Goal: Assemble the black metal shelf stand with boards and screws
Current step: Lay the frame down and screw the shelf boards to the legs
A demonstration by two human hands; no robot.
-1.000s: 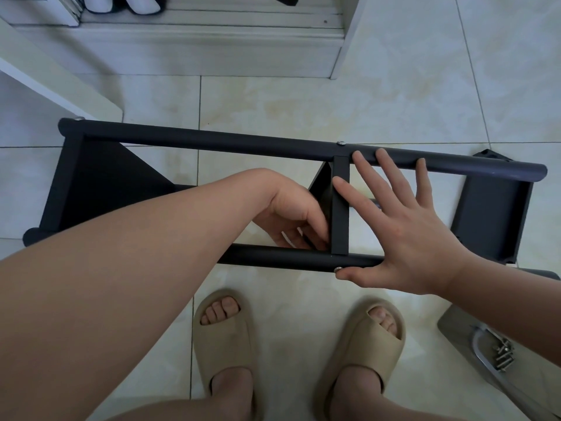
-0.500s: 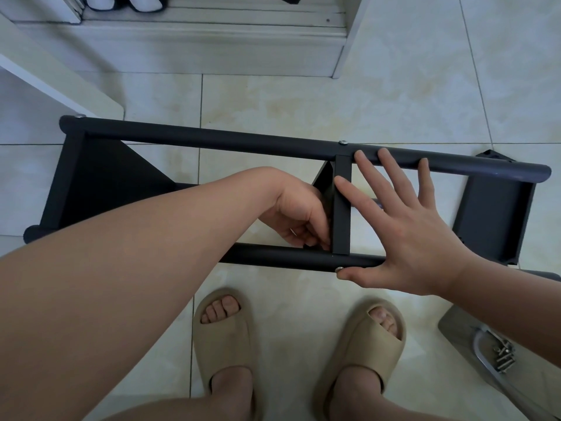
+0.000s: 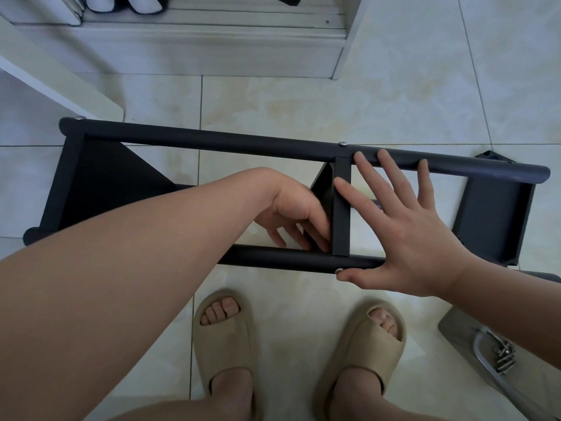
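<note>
The black metal shelf stand [image 3: 212,142] lies on its side on the tiled floor, its two long tubes running left to right. Black boards sit at its left end [image 3: 100,183], middle [image 3: 341,208] and right end [image 3: 491,220]. My left hand [image 3: 291,208] reaches between the tubes, and its straight fingers touch the left face of the middle board. My right hand [image 3: 409,232] lies flat and spread over the frame, fingertips on the far tube. Its thumb is beside a silver screw [image 3: 339,271] in the near tube. Another screw [image 3: 343,143] sits in the far tube.
Several loose screws [image 3: 504,357] and a curved metal tool lie on a grey board [image 3: 455,329] at the lower right. My feet in beige slippers [image 3: 224,335] stand just before the near tube. A white cabinet base [image 3: 182,50] and a white panel [image 3: 54,83] are beyond the stand.
My left hand's fingers have uncurled and now lie straighter against the middle board. My right hand and the stand have stayed in place.
</note>
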